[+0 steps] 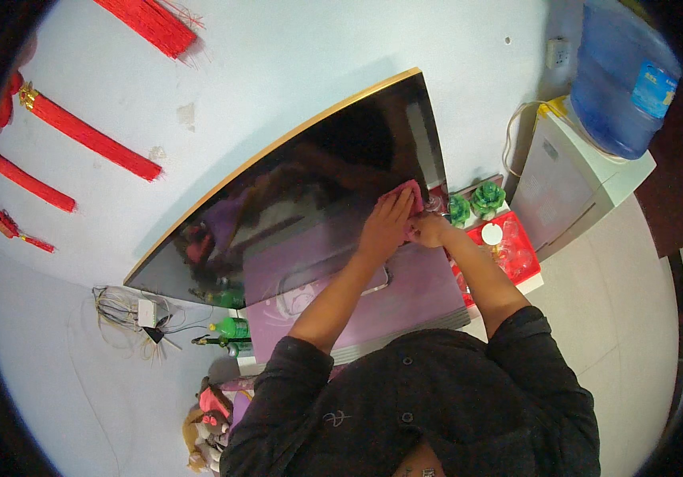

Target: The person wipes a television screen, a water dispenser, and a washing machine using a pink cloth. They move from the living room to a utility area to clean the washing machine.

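A flat-screen television with a gold-coloured top edge stands against the wall, its dark screen facing me. Near the lower right part of the screen, my left hand lies flat on a pink cloth, fingers stretched over it. Just right of it, my right hand has curled fingers closed on the cloth's lower part. Below the screen is a purple box with a pale printed picture and a handle, partly behind my left forearm.
Green cabbage-shaped ornaments and a red tray with glasses sit at the right, beside a water dispenser with a blue bottle. Green bottles, a router with tangled cables and plush toys are at the left.
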The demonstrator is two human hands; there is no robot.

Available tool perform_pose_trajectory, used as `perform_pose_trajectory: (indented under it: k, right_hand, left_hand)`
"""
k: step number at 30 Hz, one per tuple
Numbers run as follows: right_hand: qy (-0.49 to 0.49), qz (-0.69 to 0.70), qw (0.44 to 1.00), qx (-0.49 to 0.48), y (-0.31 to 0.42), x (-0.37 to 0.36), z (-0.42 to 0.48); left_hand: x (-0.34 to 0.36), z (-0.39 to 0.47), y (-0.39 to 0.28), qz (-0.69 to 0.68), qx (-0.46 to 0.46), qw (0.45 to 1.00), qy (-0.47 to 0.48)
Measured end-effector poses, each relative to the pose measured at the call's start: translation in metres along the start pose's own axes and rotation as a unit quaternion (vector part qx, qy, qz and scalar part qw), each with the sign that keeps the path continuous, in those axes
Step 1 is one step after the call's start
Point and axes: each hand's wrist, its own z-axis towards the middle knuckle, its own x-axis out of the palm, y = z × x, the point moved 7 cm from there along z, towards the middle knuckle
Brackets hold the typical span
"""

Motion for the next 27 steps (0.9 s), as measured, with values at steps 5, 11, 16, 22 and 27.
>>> perform_pose_trajectory:
  k: [5, 11, 16, 22, 27]
  right_hand:
    - [0.01, -0.051, 0.999, 0.007, -0.019, -0.024, -0.01]
    - [-0.027, -0.014, 0.999, 0.015, -0.017, -0.082, -0.032]
    - [-0.087, -0.005, 0.996, -0.024, -0.016, -0.095, -0.036]
    - [-0.082, 0.012, 0.997, -0.005, -0.017, -0.095, -0.032]
    - [-0.037, 0.013, 0.998, 0.042, -0.04, -0.065, -0.025]
  left_hand:
    - [-0.022, 0.031, -0.007, -0.003, 0.033, 0.999, -0.039]
    - [-0.05, 0.065, -0.008, -0.043, 0.03, 0.996, -0.067]
    - [-0.051, 0.07, -0.006, -0.06, 0.037, 0.992, -0.102]
    - [-0.043, 0.069, -0.008, -0.055, 0.041, 0.995, -0.079]
    - [-0.026, 0.067, -0.018, -0.086, 0.057, 0.993, -0.053]
